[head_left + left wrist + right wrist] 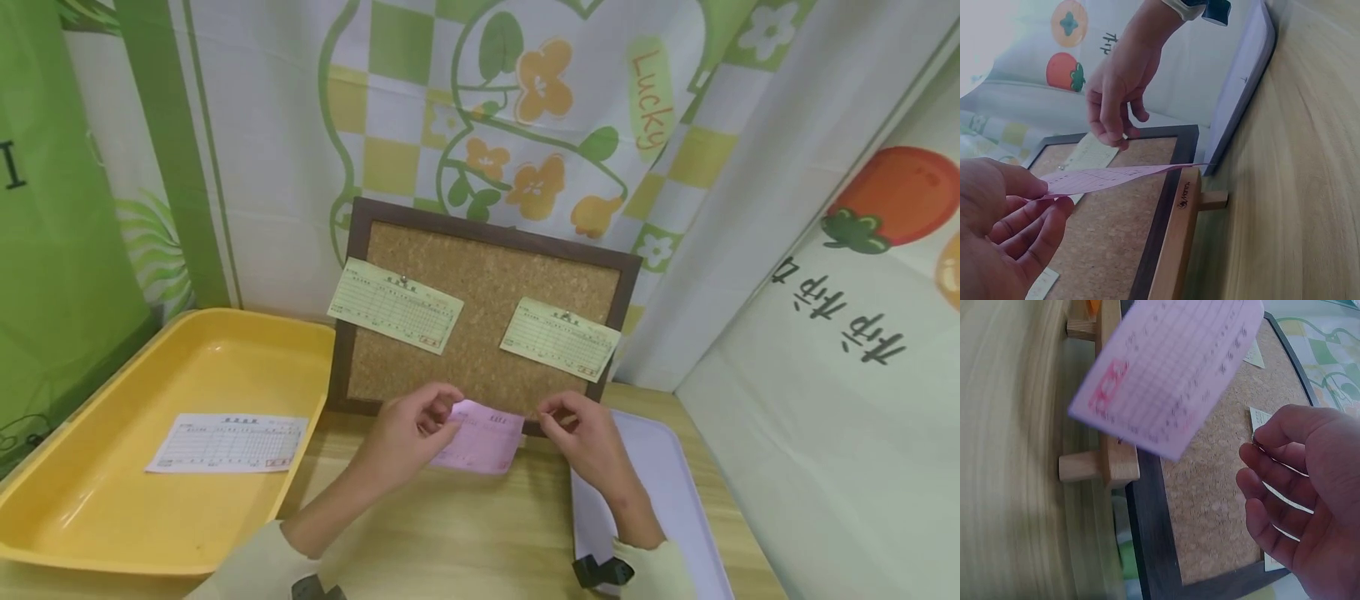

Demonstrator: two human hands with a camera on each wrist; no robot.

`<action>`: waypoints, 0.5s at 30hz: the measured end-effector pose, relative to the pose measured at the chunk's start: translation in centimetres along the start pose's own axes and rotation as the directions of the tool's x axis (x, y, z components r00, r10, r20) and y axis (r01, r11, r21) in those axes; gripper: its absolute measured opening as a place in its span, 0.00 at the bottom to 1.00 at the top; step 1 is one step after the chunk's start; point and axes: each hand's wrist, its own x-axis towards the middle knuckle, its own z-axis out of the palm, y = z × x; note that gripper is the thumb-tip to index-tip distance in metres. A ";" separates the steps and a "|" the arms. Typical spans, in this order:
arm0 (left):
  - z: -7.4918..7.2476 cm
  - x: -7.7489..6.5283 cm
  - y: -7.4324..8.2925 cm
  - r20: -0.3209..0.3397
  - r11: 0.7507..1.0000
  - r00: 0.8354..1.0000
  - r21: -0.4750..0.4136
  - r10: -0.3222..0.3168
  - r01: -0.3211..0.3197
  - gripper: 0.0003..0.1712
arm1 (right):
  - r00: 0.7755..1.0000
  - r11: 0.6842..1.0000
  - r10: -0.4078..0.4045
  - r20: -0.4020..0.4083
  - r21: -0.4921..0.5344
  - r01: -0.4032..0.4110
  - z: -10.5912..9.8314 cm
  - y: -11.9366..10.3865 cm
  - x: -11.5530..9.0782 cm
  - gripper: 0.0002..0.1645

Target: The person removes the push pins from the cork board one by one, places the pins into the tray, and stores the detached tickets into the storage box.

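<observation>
My left hand (412,429) pinches a pink printed form slip (483,442) by its upper left corner, between thumb and fingers. The slip hangs before the lower edge of a dark-framed cork board (480,292). To its right, my right hand (588,437) is raised with thumb and index fingertip together on a tiny metallic thing, seemingly a pushpin (1255,442); its shape is mostly hidden. Two pale green form slips, one at the left (397,304) and one at the right (561,337), are pinned to the board.
A yellow tray (97,500) at the left holds a white form slip (228,443). A pale lavender tray (671,475) lies at the right, beneath my right forearm. The board stands on a wooden easel (1179,231) on the wood-grain table (420,533), with a patterned curtain (405,100) behind.
</observation>
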 end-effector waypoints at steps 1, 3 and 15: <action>-0.3 -0.2 0.2 0.002 1.000 1.000 0.009 0.006 -0.006 0.16 | 1.000 1.000 -0.003 0.001 -0.005 0.003 -0.1 0.0 -0.1 0.06; -0.8 -0.6 0.5 0.008 1.000 1.000 0.022 0.015 -0.015 0.16 | 1.000 1.000 -0.008 0.006 -0.015 0.008 -0.3 0.2 -0.4 0.06; -5.2 -2.8 1.2 -0.009 0.997 1.000 0.073 -0.001 0.001 0.17 | 0.999 0.984 0.034 0.033 -0.178 -0.027 -1.9 2.3 -3.1 0.07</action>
